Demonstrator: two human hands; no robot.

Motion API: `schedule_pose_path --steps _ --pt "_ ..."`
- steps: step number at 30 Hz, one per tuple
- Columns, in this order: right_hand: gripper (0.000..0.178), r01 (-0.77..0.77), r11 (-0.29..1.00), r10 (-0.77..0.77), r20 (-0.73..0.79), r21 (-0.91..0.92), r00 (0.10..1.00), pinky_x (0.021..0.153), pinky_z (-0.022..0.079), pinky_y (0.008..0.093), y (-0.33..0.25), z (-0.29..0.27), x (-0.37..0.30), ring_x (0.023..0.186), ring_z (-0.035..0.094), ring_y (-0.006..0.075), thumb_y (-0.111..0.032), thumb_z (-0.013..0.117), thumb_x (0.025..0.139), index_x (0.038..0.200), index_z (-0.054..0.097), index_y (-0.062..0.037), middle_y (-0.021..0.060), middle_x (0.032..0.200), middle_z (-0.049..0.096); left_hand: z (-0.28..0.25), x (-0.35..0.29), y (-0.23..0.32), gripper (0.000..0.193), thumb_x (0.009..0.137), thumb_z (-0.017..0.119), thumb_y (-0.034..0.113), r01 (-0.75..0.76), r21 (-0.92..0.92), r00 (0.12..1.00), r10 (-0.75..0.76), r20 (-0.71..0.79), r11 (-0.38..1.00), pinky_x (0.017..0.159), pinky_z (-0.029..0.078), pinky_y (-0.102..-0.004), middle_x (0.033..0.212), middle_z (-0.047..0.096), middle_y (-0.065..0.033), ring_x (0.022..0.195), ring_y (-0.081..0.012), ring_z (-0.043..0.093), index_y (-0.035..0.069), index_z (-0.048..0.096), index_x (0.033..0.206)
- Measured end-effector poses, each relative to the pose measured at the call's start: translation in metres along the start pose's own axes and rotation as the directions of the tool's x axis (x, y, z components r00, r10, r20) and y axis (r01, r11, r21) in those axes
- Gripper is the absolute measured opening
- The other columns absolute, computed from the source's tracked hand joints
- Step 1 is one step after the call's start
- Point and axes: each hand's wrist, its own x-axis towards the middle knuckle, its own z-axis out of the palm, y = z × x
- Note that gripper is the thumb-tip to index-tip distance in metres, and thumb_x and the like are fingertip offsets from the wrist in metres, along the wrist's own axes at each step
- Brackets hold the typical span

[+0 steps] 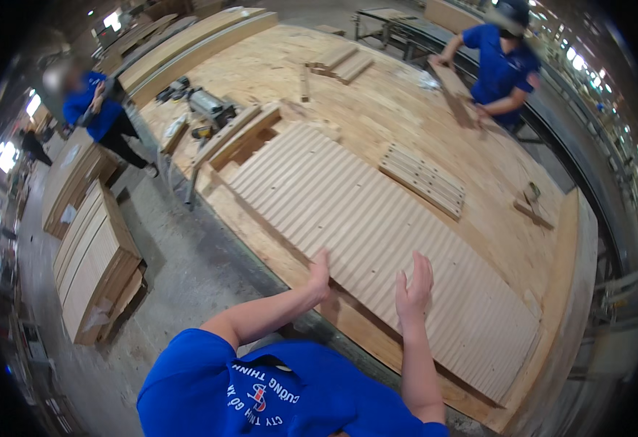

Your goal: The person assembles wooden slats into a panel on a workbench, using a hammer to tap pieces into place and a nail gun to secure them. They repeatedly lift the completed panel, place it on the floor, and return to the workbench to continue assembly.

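Observation:
A long panel of pale, parallel wooden slats (363,218), dotted with small dark holes, lies on the plywood worktable (494,182) in front of me. My left hand (320,275) is at the panel's near edge, seen side-on with its fingers stretched out. Farther right, my right hand (414,288) is over the slats, fingers extended and the thumb apart. Neither hand grips anything; whether the right palm touches the wood I cannot tell. Beyond the panel rests a bundle of short drilled slats (424,180).
A nail gun (213,108) lies at the table's far left, near long boards (202,51). Short wood pieces (342,64) sit at the back. A co-worker (505,65) handles a board across the table; another person (100,109) stands left. Stacked panels (97,262) occupy the floor.

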Motion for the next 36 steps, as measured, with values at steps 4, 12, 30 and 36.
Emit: schedule_pose_path --steps 4,12,30,36 --pt "0.054 -0.012 0.984 0.029 0.092 -0.176 0.995 0.108 0.016 0.0430 -0.066 0.071 0.021 0.131 0.024 0.0283 -0.032 0.050 0.086 0.134 0.036 -0.0113 0.0098 0.138 0.036 -0.091 -0.063 0.059 0.026 0.087 0.054 0.034 0.241 0.337 0.869 -0.357 0.343 0.910 0.052 0.042 -0.0263 0.077 0.056 -0.0027 0.058 -0.0113 0.050 0.009 0.056 0.096" --pt "0.047 -0.063 0.907 0.092 0.050 -0.417 0.995 0.108 0.015 0.0445 -0.086 0.135 0.062 0.130 0.027 0.0285 -0.031 0.047 0.087 0.129 0.041 -0.0099 0.0117 0.137 0.036 -0.234 -0.003 0.288 0.040 0.081 0.062 0.021 -0.581 0.144 0.784 0.598 -0.167 0.801 0.046 0.041 -0.0221 0.084 0.053 -0.0048 0.060 -0.0097 0.050 0.008 0.039 0.111" --pt "0.036 -0.055 0.928 0.027 -0.081 -0.367 0.996 0.103 0.024 0.0430 -0.085 0.136 0.058 0.123 0.037 0.0285 -0.019 0.056 0.082 0.115 0.052 -0.0065 0.0102 0.127 0.046 -0.233 0.057 0.409 0.037 0.086 0.053 0.046 -0.409 -0.207 0.881 0.444 0.162 0.889 0.061 0.044 -0.0286 0.072 0.048 -0.0017 0.062 -0.0122 0.047 0.009 0.051 0.091" --pt "0.036 -0.048 0.942 0.021 -0.084 -0.331 0.996 0.103 0.025 0.0423 -0.087 0.138 0.062 0.123 0.038 0.0280 -0.019 0.057 0.081 0.115 0.053 -0.0077 0.0095 0.127 0.047 -0.244 0.047 0.413 0.029 0.090 0.051 0.039 -0.413 -0.198 0.899 0.433 0.070 0.889 0.059 0.046 -0.0281 0.068 0.050 -0.0042 0.058 -0.0121 0.048 0.009 0.052 0.091"
